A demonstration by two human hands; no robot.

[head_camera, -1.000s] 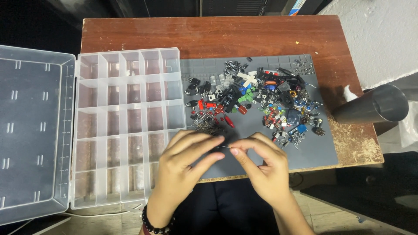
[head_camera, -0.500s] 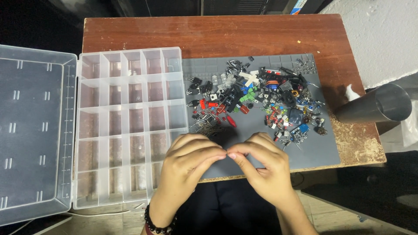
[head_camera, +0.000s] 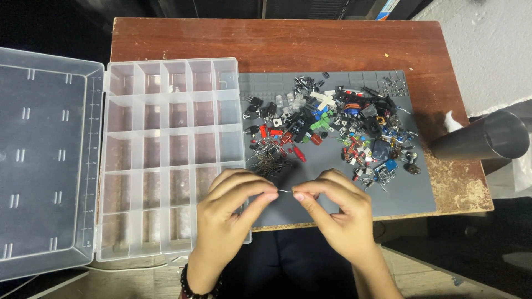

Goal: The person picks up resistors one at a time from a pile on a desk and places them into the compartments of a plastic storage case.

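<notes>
My left hand [head_camera: 233, 213] and my right hand [head_camera: 335, 213] meet over the near edge of a grey mat [head_camera: 410, 194]. Between their pinched fingertips runs a thin metal wire lead [head_camera: 285, 191], held at both ends. Just beyond the fingers lies a bundle of thin-legged parts [head_camera: 269, 160]. Farther back spreads a pile of small electronic components [head_camera: 338, 127], black, red, blue and green.
A clear plastic organiser box [head_camera: 172, 155] with several bare compartments lies left of the mat, its lid [head_camera: 47, 160] folded open to the left. The wooden table [head_camera: 277, 44] carries it all. A grey metal cylinder [head_camera: 482, 141] lies at the right edge.
Both hands have drawn slightly apart, and the thin wire now shows stretched between the fingertips. The pile and the box have not moved.
</notes>
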